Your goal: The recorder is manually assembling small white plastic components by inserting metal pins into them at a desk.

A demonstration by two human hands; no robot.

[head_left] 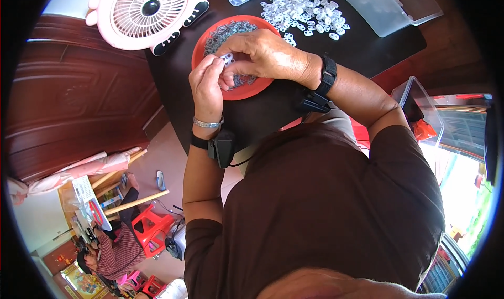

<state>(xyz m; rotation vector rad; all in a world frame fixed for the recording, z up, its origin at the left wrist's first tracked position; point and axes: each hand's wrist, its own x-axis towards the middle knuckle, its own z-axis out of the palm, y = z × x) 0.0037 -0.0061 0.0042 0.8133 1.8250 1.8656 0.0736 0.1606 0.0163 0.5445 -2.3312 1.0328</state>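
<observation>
My left hand [207,81] and my right hand [265,54] meet above a round orange-red tray [254,91]. Between their fingertips is a small white plastic piece [228,60] with dark round holes; both hands pinch it. Whether a smaller part is also in the fingers is hidden. The tray holds a heap of small grey metal screws [236,30], partly covered by my hands. Just beyond my right hand lies a loose pile of similar white plastic pieces [302,10], with a few [289,39] near the tray's rim.
A pink and white fan [151,7] stands at the table's far left. Translucent bins [375,15] with more white pieces sit at the back of the dark table [173,83]. A clear box [420,104] is at right. Another person [118,251] sits at lower left.
</observation>
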